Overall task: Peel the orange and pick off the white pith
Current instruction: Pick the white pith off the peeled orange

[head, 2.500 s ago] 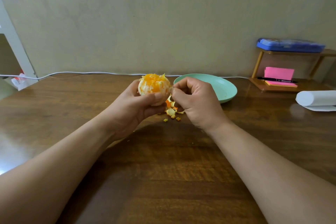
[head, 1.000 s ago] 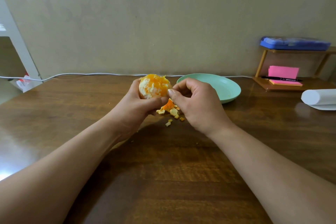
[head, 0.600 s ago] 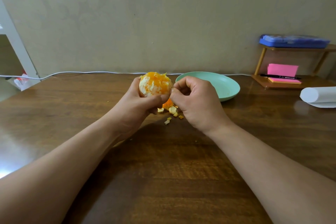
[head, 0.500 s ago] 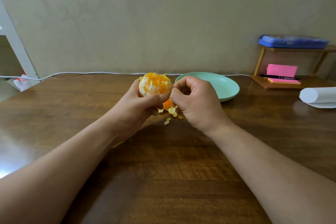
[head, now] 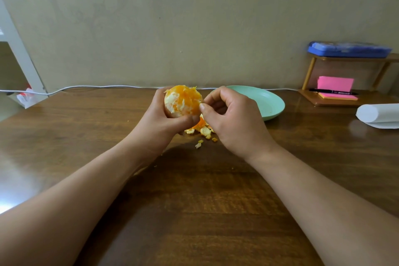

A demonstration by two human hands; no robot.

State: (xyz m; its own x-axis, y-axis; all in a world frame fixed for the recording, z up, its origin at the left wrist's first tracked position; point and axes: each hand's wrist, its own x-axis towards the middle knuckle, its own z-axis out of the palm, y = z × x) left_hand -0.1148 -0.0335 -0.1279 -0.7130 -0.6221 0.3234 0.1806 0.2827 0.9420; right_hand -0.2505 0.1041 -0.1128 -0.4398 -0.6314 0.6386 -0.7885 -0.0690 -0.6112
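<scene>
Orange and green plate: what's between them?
Only the right hand, thumb tip against the orange, in front of the green plate; head view.

Head-worn view; forward-down; close over table [head: 194,201]

left hand [head: 160,122] hides part of orange [head: 183,100]; right edge crops paper roll [head: 375,114].
</scene>
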